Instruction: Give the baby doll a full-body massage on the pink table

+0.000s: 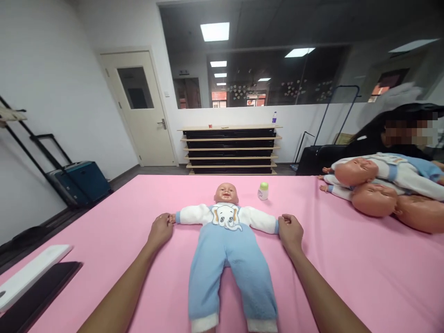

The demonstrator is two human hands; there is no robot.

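A baby doll (225,236) lies face up on the pink sheet (149,199), head away from me. It wears a blue and white outfit with an elephant on the chest, and both its arms are stretched out sideways. My left hand (161,229) is closed around the doll's hand on the left. At the other side, my right hand (290,231) grips the doll's hand by the blue cuff, and my fingers cover most of that small hand. A small white bottle with a green cap (263,191) stands right of the doll's head.
More dolls (374,199) are piled at the right, and a person in dark clothing (367,134) is behind them. A white flat object (34,273) and a black one (45,291) lie at the left. Beyond the table are a shelf (229,127) and a suitcase (79,182).
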